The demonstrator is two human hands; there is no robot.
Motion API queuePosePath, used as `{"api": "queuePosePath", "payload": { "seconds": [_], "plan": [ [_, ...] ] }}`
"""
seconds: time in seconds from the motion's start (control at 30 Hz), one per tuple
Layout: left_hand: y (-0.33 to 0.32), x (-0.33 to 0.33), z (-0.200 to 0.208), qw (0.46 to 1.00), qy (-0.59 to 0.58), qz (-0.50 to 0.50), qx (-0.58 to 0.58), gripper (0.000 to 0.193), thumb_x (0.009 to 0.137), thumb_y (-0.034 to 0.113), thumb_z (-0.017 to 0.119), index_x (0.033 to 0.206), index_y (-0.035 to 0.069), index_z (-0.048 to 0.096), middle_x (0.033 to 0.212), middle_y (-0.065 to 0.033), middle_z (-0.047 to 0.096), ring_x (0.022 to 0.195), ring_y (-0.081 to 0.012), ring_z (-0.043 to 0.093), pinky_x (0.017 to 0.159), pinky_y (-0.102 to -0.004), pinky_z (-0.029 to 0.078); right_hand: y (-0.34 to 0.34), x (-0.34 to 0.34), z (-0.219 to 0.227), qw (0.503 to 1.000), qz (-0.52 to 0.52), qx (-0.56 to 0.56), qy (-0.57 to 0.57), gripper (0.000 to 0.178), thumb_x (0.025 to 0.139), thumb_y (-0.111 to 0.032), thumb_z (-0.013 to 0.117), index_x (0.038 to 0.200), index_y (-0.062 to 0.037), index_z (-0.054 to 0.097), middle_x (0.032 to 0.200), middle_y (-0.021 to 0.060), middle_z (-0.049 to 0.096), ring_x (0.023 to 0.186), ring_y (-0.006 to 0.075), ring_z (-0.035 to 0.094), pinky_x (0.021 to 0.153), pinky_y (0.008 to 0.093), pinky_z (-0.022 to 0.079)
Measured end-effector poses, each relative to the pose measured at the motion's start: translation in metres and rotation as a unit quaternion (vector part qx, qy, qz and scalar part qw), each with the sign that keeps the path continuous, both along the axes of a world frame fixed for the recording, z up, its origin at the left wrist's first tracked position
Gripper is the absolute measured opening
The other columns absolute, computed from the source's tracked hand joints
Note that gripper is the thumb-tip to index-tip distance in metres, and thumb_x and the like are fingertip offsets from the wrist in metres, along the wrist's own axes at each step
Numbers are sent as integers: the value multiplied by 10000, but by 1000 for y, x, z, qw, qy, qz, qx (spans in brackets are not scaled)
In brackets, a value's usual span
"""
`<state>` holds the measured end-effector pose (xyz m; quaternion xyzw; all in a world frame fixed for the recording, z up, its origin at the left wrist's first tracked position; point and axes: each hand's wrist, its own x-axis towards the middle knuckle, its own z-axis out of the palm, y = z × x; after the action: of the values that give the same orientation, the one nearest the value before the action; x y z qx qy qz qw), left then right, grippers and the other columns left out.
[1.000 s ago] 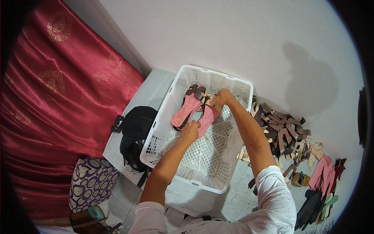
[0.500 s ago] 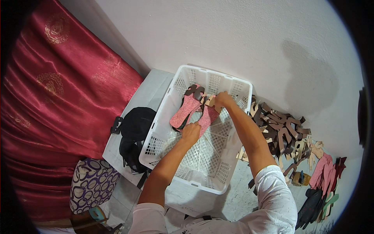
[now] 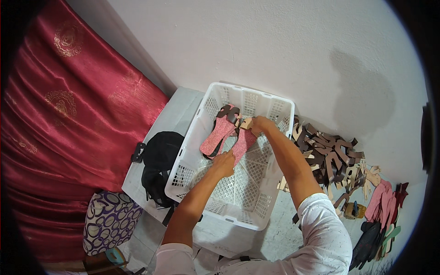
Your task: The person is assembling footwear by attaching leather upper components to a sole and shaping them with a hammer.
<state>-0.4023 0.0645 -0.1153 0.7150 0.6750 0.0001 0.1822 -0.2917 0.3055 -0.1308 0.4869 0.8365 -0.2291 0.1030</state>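
Inside a white plastic crate (image 3: 244,228) are sandals with speckled pink footbeds. The left sandal (image 3: 217,136) has a dark brown strap and lies on other footwear, with a black sole edge showing beneath. The right sandal (image 3: 244,142) has a beige strap across its toe end. My left hand (image 3: 223,164) is closed on this sandal's heel end, near the crate's middle. At the strap end, my right hand (image 3: 262,124) grips the same sandal by its outer side. The fingertips of my right hand are partly hidden.
A pile of brown and beige strap pieces (image 3: 327,153) lies right of the crate, with pink sole pieces (image 3: 381,201) and a tape roll (image 3: 354,210) nearby. A black backpack (image 3: 162,156) rests at its left. A patterned cushion (image 3: 110,222) sits by the red curtain (image 3: 82,114).
The whole view has shifted slightly, so the crate appears a little lower. Both hands stay on the right sandal, whose heel end has moved slightly.
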Motion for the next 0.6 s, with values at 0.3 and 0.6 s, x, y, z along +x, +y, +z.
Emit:
{"api": "queuePosePath", "payload": {
  "seconds": [0.3,0.6],
  "plan": [
    [-7,6,1,998,28,16,-51,517,696,115,680,1176,-22,547,1207,-137,492,1128,-295,510,915,-433,461,-34,6,62,997,52,10,61,341,717,-247,621,985,-51,695,1052,212,657,991,375,632,805,418,519],
    [12,-15,1,995,-29,-7,-95,415,735,161,635,1127,25,604,1216,-200,539,1114,-329,550,925,-412,454,-84,97,143,932,150,109,311,351,747,-165,585,1076,-51,628,944,187,637,938,353,613,840,446,484]
  ]
}}
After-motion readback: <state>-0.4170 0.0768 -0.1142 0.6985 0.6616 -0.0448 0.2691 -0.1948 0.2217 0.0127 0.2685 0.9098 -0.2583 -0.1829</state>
